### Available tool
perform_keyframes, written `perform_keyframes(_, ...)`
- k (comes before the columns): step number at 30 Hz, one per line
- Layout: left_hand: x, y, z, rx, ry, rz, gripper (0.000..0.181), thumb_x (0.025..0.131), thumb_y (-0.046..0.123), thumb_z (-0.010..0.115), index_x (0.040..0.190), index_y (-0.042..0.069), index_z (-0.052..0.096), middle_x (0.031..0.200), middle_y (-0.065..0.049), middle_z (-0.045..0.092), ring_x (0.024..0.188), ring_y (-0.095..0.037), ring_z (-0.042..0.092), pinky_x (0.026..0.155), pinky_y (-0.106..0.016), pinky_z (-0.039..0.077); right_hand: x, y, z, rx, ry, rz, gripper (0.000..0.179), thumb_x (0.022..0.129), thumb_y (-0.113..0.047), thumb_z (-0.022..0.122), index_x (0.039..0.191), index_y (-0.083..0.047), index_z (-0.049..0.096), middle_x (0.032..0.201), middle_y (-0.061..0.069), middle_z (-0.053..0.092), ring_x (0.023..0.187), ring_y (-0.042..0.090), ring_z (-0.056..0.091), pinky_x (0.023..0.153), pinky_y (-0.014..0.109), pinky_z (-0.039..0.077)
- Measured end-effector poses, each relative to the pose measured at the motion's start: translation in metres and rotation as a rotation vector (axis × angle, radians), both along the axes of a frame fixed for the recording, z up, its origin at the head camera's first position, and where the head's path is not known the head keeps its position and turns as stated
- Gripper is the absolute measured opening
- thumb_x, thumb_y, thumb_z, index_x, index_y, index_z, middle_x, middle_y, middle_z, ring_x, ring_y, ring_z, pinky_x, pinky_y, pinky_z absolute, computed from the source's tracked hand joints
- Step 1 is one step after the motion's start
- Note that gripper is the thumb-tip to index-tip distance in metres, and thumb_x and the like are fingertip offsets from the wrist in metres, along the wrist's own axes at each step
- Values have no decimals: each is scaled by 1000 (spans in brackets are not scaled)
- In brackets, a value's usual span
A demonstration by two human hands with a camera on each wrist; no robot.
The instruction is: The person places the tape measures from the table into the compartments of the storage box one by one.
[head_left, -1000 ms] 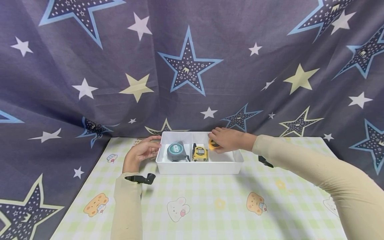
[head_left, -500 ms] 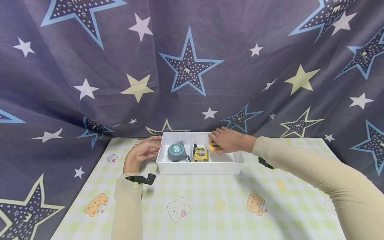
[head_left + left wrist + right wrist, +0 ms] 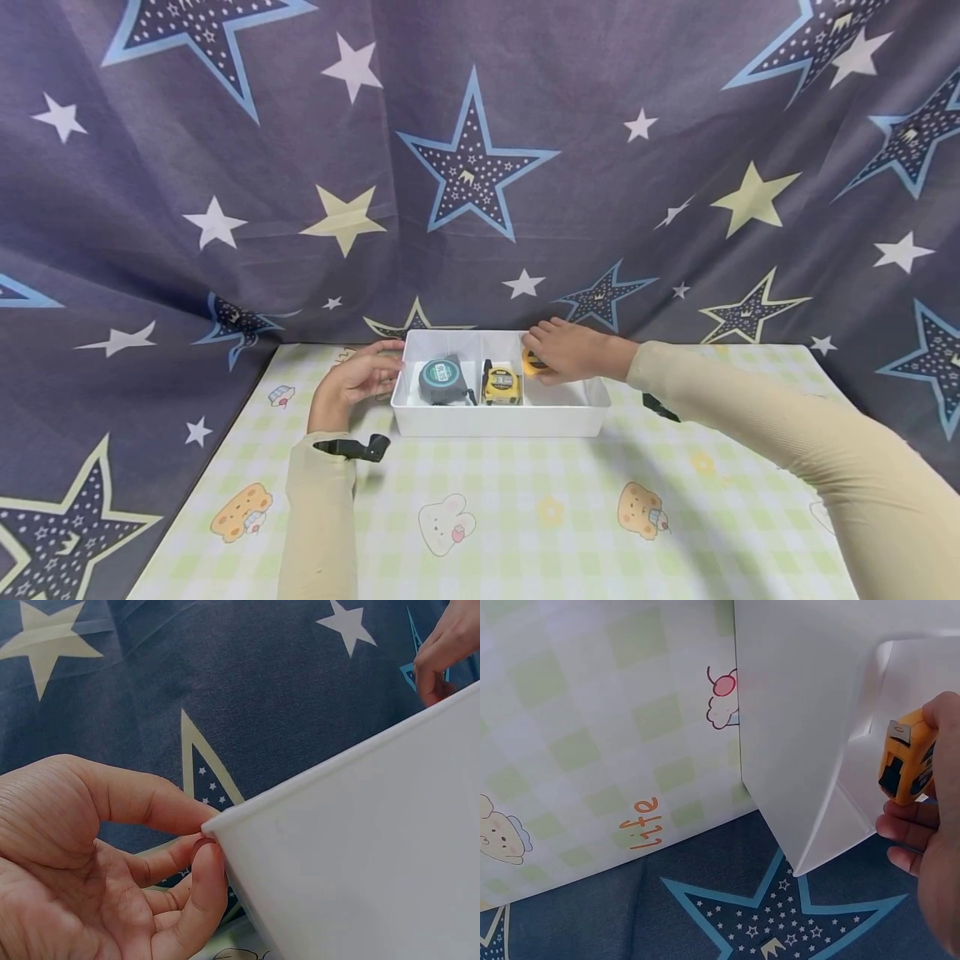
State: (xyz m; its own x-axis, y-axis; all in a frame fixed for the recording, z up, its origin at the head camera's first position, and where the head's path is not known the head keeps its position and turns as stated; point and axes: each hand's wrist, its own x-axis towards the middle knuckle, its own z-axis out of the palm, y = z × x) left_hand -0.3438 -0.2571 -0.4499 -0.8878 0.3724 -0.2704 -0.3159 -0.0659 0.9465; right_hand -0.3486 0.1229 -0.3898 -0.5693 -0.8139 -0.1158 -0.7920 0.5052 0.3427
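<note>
A white divided box (image 3: 495,421) stands near the back of the table. My left hand (image 3: 360,379) reaches to its left side, and in the left wrist view the fingertips (image 3: 208,866) touch the outside of a rim corner. Over the right compartment, my right hand (image 3: 570,348) holds a yellow-orange tape measure (image 3: 907,756) between thumb and fingers, partly hidden by the hand from above. A grey tape measure with a teal label (image 3: 441,375) lies in the left compartment. The middle one contains a smaller yellow tape measure (image 3: 500,384) with a black strap.
A table cover with green checks and cartoon prints (image 3: 525,517) lies under the box. Close behind stands a dark curtain with stars (image 3: 465,275). Black camera mounts are strapped at the left wrist (image 3: 352,448) and right wrist (image 3: 660,407).
The right forearm has shifted very slightly. Both hands, the box and the tape measures keep practically the same places.
</note>
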Motion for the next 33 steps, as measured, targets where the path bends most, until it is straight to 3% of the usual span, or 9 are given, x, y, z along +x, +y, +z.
perform_keyframes(12, 4, 2, 3, -12, 3, 13, 60, 98, -4, 50, 152, 3, 25, 89, 6, 70, 81, -4, 68, 78, -24, 57, -2, -3, -3, -8, -43, -45, 53, 97, -43, 62, 129, -3, 46, 110, 11, 57, 100, 27, 53, 95, 45, 46)
perform_keyframes(33, 2, 2, 1, -23, 10, 17, 62, 97, -3, 52, 152, 3, 25, 96, 4, 70, 88, -6, 69, 79, -25, 56, 0, -10, 0, -1, -145, -131, 50, 99, -38, 64, 130, -3, 47, 109, 9, 60, 96, 24, 54, 94, 44, 50)
